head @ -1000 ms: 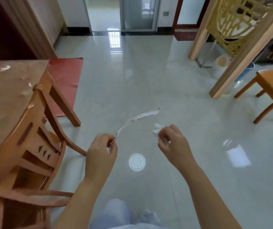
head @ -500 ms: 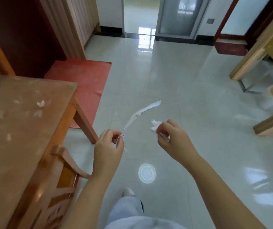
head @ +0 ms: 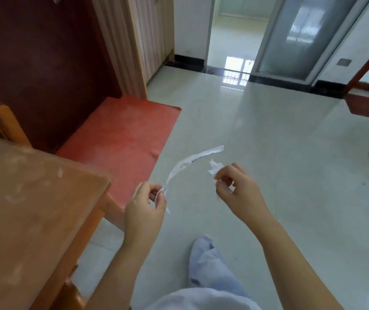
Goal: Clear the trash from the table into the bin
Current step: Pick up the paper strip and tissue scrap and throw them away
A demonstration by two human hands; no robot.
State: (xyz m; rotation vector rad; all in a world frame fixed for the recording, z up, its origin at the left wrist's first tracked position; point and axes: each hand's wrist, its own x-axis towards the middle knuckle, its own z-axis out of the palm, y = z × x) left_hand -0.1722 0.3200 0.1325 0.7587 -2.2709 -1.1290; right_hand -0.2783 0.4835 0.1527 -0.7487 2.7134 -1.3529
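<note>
My left hand (head: pixel 144 209) pinches one end of a long white printed paper strip (head: pixel 192 161), which curves up and to the right over the floor. My right hand (head: pixel 238 190) is closed on a small crumpled white paper scrap (head: pixel 214 170) that sticks out past the fingertips. Both hands hang above the pale tiled floor, to the right of the brown wooden table (head: pixel 31 211). Small white bits (head: pixel 60 172) lie on the table top. No bin is in view.
A red mat (head: pixel 121 135) lies on the floor beyond the table's corner. A wooden chair back (head: pixel 2 124) stands at the far left. A doorway (head: pixel 232 36) opens at the back. My leg in light trousers (head: pixel 210 265) is below the hands.
The view has swung left, bringing the table closer while the chair and the lattice screen at the right left the frame. Both hands keep their paper pieces in the same pose.
</note>
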